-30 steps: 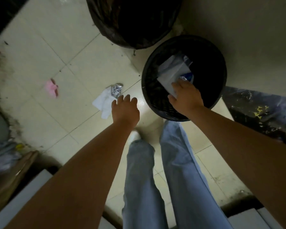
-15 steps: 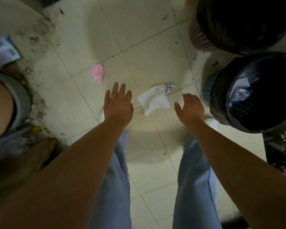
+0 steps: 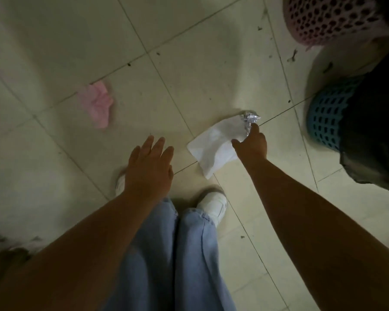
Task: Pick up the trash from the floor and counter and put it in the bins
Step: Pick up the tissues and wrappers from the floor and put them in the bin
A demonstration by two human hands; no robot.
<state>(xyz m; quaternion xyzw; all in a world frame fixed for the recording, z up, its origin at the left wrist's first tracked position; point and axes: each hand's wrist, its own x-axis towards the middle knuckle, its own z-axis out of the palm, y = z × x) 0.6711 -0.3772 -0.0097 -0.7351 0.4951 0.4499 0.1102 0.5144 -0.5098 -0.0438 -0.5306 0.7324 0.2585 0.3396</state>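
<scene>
A white tissue point(image 3: 213, 144) lies flat on the tiled floor, with a crumpled silver foil wrapper point(image 3: 249, 118) at its far corner. My right hand point(image 3: 252, 145) is low over the tissue's right edge, thumb and forefinger spread, the fingertip touching the foil; nothing is gripped. My left hand point(image 3: 149, 169) hovers with fingers apart and empty, left of the tissue. A crumpled pink paper point(image 3: 98, 105) lies farther left on the floor. A blue perforated bin point(image 3: 326, 118) with a black liner stands at the right edge.
A pink perforated bin point(image 3: 330, 19) stands at the top right. My legs in light-blue jeans and white shoes point(image 3: 212, 204) are below the hands. Small dark specks of dirt dot the cream tiles point(image 3: 189, 52).
My right hand left the black-lined bin, where it dropped a white packet, and came down to the tissue and foil. The view swung left and closer to the floor.
</scene>
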